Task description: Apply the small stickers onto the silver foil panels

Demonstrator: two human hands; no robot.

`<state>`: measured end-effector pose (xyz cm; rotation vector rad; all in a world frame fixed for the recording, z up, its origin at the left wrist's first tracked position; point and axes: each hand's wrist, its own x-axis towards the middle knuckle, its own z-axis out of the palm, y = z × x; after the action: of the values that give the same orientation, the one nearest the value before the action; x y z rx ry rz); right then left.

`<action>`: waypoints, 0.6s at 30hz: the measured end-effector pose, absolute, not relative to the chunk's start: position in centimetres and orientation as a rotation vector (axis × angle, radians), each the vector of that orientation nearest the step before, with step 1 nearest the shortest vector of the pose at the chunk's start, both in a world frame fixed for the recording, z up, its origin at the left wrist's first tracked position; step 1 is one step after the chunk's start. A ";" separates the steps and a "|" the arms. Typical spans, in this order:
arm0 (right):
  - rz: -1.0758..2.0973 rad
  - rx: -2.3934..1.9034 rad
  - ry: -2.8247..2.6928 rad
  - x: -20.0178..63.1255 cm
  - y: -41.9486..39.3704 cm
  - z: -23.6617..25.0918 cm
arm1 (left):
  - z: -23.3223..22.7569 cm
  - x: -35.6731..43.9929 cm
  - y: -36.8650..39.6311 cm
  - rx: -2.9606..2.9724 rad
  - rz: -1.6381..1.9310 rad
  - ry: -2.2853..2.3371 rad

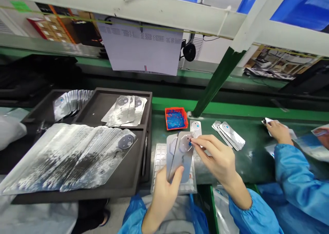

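My left hand (164, 194) is closed on the lower part of two silvery phone back covers (181, 167), fanned so that they overlap. Each has a large round camera area near its top. At the camera area of the front cover, my right hand (219, 160) pinches a small blue piece (190, 143) between thumb and fingertips; whether it is stuck to the cover I cannot tell. Below the covers lies a white gridded tray (157, 158). Another silvery cover (195, 125) with a blue dot lies just behind them, beside an orange-red box (166, 122) with blue bits inside.
Many silvery covers (74, 158) lie fanned across a black tray (123, 189) at left, with smaller groups behind. Several covers (232, 134) are stacked on the green bench at right. A co-worker's hand (279, 131) works farther right. A green post (218, 79) rises behind the box.
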<state>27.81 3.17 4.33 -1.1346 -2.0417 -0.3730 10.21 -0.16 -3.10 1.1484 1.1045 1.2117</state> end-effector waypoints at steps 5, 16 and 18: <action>-0.355 -1.109 -2.041 27.5 3.7 3.8 | -4.3 9.7 -0.3 1.266 1.218 1.199; -0.503 -0.889 -2.071 27.7 4.0 2.2 | -2.7 9.2 -0.5 0.975 1.074 1.106; -0.484 -0.893 -2.090 27.6 3.9 2.4 | -2.7 9.2 -0.5 0.961 1.081 1.118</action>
<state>27.63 3.89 2.38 -0.8928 -2.0898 -0.4835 9.17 -0.53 -2.69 0.9608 1.1176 1.0810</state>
